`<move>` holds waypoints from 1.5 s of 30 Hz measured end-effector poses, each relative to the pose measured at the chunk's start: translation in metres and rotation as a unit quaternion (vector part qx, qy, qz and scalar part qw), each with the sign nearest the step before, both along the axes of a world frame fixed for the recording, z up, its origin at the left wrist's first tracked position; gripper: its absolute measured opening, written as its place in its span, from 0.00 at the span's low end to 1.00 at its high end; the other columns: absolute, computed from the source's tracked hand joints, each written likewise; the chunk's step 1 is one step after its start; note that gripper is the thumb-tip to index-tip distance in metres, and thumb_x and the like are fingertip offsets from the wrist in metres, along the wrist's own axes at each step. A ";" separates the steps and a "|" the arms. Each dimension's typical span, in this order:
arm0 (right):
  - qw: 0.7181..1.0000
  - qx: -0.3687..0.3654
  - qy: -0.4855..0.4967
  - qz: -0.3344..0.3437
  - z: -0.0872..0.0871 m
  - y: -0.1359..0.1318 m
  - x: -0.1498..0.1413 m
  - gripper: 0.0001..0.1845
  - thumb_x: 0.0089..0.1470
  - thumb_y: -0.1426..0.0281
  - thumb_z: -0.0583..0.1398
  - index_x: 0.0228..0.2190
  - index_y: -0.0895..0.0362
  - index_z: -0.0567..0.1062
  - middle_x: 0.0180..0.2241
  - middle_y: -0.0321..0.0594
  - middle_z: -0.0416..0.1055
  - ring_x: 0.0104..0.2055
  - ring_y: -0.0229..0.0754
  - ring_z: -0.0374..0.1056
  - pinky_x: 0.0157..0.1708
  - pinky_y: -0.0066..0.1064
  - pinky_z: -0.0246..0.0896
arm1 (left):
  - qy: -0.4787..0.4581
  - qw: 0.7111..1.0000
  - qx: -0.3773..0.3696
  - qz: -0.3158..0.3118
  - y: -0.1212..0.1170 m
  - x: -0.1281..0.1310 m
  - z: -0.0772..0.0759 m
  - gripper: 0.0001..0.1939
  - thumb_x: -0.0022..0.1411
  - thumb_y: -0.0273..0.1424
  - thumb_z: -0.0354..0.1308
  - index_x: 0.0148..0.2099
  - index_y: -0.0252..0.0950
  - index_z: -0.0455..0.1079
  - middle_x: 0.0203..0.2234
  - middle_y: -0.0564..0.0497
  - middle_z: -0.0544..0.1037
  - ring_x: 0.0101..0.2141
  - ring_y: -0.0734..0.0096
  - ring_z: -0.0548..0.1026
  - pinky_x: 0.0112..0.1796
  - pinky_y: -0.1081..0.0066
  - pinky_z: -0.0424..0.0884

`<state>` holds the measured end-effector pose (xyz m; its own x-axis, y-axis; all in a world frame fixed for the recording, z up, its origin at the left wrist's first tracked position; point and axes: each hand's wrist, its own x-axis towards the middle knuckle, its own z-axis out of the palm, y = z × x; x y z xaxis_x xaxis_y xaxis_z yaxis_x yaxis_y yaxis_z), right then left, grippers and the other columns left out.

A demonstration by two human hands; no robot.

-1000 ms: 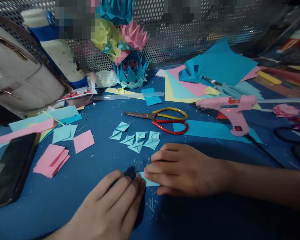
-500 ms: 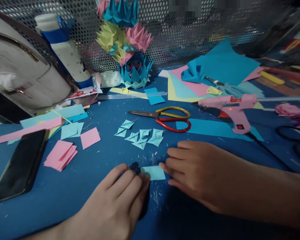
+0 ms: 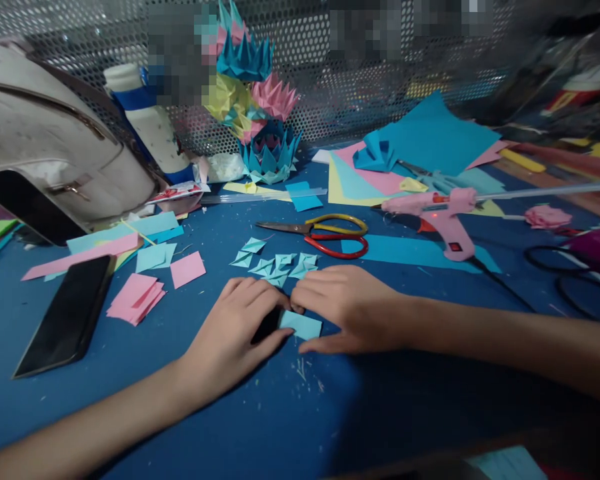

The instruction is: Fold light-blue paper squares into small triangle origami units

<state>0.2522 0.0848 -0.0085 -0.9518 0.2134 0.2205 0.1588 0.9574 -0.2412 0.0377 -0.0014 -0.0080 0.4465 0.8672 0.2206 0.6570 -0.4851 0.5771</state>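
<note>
A small light-blue paper piece [image 3: 301, 325] lies on the blue table [image 3: 130, 400], pressed between both hands. My left hand [image 3: 235, 330] rests on its left edge with fingers curled down onto it. My right hand [image 3: 347, 308] covers its upper right edge, fingers bent and thumb lying flat along the table below the paper. Just behind the hands lie several folded light-blue triangular pieces [image 3: 275, 265].
Red-and-yellow scissors [image 3: 325, 235] and a pink glue gun [image 3: 443, 213] lie behind the hands. A black phone [image 3: 67, 313], pink paper squares [image 3: 135, 298], a white bag [image 3: 45, 160], a glue bottle [image 3: 150, 123], paper lotus flowers [image 3: 263, 127] and coloured sheets [image 3: 420, 153] surround them.
The view has pulled back and tilted. Both hands have closed in on the light-blue paper piece: the right hand moved left over its top edge, and the left hand's fingers now press its left side.
</note>
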 end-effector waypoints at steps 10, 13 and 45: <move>0.999 -0.032 0.018 -0.022 0.001 -0.010 0.000 0.17 0.66 0.59 0.54 0.35 0.59 0.73 0.30 0.40 0.73 0.32 0.41 0.64 0.31 0.31 0.52 | -0.085 0.995 -0.034 0.034 0.005 0.002 -0.002 0.07 0.63 0.23 0.63 0.33 0.37 0.71 0.28 0.59 0.77 0.31 0.73 0.73 0.41 0.68 0.59; 0.993 -0.109 0.027 -0.031 0.001 -0.011 0.000 0.16 0.68 0.66 0.52 0.32 0.58 0.75 0.29 0.38 0.74 0.31 0.38 0.66 0.31 0.29 0.52 | -0.113 0.992 -0.039 0.034 0.004 0.003 0.000 0.09 0.63 0.24 0.64 0.29 0.36 0.72 0.25 0.59 0.77 0.29 0.74 0.73 0.39 0.68 0.60; 0.856 -0.496 0.111 -0.098 0.001 0.000 -0.006 0.10 0.52 0.64 0.66 0.27 0.59 0.78 0.23 0.32 0.68 0.25 0.32 0.57 0.26 0.25 0.51 | -0.239 0.969 0.032 0.063 0.003 0.013 0.005 0.14 0.63 0.18 0.53 0.34 0.38 0.76 0.35 0.51 0.73 0.39 0.71 0.73 0.41 0.70 0.68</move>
<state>0.2461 0.0846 -0.0071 -0.8339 0.5519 0.0090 0.1384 0.2249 -0.9645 0.0505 0.0018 -0.0027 0.1722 0.8858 0.4309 0.3791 -0.4633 0.8010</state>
